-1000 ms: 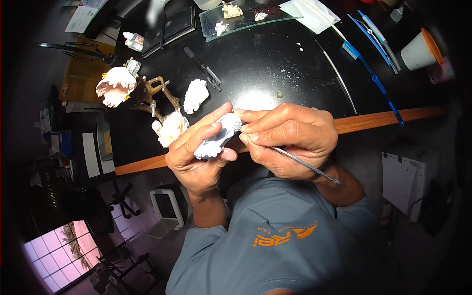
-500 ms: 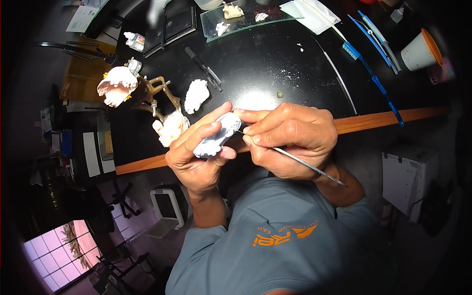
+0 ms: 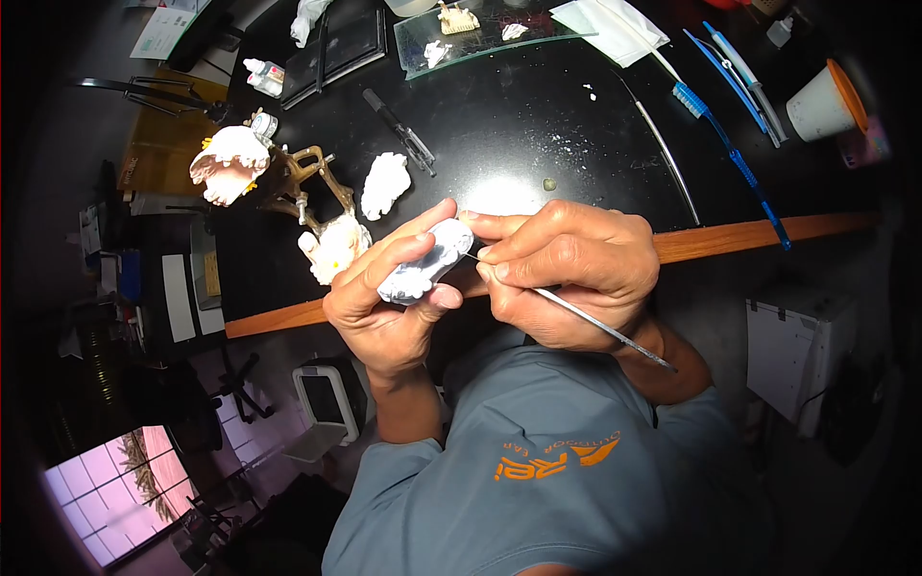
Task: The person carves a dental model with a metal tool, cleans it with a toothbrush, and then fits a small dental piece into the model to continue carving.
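A pale grey dental cast (image 3: 423,269) sits in my left hand (image 3: 379,312), gripped between the fingers and the thumb, just over the table's front edge. My right hand (image 3: 576,269) is closed round a thin metal dental carving tool (image 3: 600,326), pen-fashion. The tool's fine tip meets the right end of the cast; its handle slants down to the right, below the hand. To the left of my left hand stands a brown dental articulator (image 3: 312,168) bearing white casts, the upper one (image 3: 230,163) and the lower one (image 3: 338,252).
On the black table (image 3: 499,125) lie a white plaster piece (image 3: 385,184), a black pen (image 3: 399,132), a metal rod (image 3: 667,163) and a blue toothbrush (image 3: 725,149). A glass slab (image 3: 480,43) with white pieces lies at the back. A white cup (image 3: 821,104) with an orange rim is at right.
The view has shifted very slightly. Both hands keep the same hold on the cast and the carving tool, with hardly any movement.
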The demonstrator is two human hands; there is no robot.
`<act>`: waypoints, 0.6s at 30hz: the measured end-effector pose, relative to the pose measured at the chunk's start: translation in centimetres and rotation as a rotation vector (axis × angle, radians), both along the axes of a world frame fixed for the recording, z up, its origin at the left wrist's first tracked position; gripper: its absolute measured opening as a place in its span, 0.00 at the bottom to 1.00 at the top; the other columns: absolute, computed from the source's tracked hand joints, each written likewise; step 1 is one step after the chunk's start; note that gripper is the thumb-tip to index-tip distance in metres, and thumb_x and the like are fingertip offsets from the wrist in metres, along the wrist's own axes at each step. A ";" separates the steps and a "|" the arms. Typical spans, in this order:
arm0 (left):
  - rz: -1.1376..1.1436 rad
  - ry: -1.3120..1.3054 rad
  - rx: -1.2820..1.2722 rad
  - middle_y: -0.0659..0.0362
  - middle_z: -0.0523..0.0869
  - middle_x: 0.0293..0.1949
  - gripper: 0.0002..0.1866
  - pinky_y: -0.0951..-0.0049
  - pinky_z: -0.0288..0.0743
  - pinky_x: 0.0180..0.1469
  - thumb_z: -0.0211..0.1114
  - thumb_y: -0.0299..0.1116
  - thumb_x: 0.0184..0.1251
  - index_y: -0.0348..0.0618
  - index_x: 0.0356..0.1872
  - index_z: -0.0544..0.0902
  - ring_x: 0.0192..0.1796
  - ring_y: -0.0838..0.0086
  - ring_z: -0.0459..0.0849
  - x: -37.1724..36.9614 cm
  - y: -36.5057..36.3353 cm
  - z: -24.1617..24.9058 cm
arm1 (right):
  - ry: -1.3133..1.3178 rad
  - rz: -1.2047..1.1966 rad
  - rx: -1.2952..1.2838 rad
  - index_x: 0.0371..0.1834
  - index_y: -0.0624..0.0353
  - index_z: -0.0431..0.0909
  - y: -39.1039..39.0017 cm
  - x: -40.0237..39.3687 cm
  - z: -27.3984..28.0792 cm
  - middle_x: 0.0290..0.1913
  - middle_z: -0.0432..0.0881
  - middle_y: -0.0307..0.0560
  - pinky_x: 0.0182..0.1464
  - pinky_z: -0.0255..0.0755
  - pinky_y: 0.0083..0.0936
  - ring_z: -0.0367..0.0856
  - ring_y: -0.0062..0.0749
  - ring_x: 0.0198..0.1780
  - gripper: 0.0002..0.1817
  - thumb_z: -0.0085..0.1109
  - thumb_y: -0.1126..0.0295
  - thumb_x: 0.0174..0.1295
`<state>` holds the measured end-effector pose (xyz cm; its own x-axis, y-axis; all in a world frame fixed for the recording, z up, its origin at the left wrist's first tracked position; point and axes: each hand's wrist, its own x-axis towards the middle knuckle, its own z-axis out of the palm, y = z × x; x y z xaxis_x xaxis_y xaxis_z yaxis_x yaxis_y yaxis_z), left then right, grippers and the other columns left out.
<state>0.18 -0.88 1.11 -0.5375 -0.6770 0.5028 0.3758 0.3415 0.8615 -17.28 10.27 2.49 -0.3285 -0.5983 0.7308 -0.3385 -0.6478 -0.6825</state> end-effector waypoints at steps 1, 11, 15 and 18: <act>-0.001 -0.006 0.001 0.31 0.92 0.56 0.30 0.62 0.87 0.62 0.91 0.40 0.56 0.34 0.57 0.92 0.60 0.52 0.94 0.1 0.0 0.1 | -0.001 -0.001 0.001 0.35 0.66 0.89 0.0 0.0 0.0 0.37 0.93 0.55 0.59 0.93 0.44 0.98 0.47 0.46 0.11 0.78 0.89 0.52; -0.025 -0.019 0.056 0.36 0.94 0.54 0.27 0.64 0.87 0.62 0.87 0.37 0.64 0.29 0.58 0.90 0.58 0.56 0.95 0.0 -0.1 0.4 | -0.066 0.005 0.010 0.31 0.66 0.89 -0.3 0.3 0.0 0.32 0.91 0.49 0.57 0.94 0.39 0.93 0.33 0.34 0.08 0.76 0.87 0.52; -0.049 -0.015 0.131 0.37 0.94 0.54 0.27 0.64 0.87 0.62 0.86 0.36 0.65 0.29 0.58 0.90 0.59 0.57 0.95 0.1 0.0 0.5 | -0.069 0.008 0.026 0.31 0.66 0.88 -0.3 0.3 0.1 0.31 0.90 0.48 0.56 0.94 0.38 0.92 0.32 0.32 0.08 0.76 0.88 0.51; -0.064 0.000 0.152 0.39 0.95 0.54 0.26 0.64 0.87 0.63 0.86 0.36 0.65 0.29 0.58 0.90 0.58 0.57 0.95 0.1 0.0 0.5 | -0.013 0.024 0.041 0.32 0.66 0.87 -0.1 -0.1 0.1 0.33 0.91 0.51 0.57 0.94 0.40 0.95 0.37 0.38 0.09 0.75 0.90 0.52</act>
<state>0.24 -0.90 1.58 -0.5817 -0.7097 0.3974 0.3930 0.1826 0.9012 -17.38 10.17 2.55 -0.3231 -0.6352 0.7016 -0.3144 -0.6272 -0.7126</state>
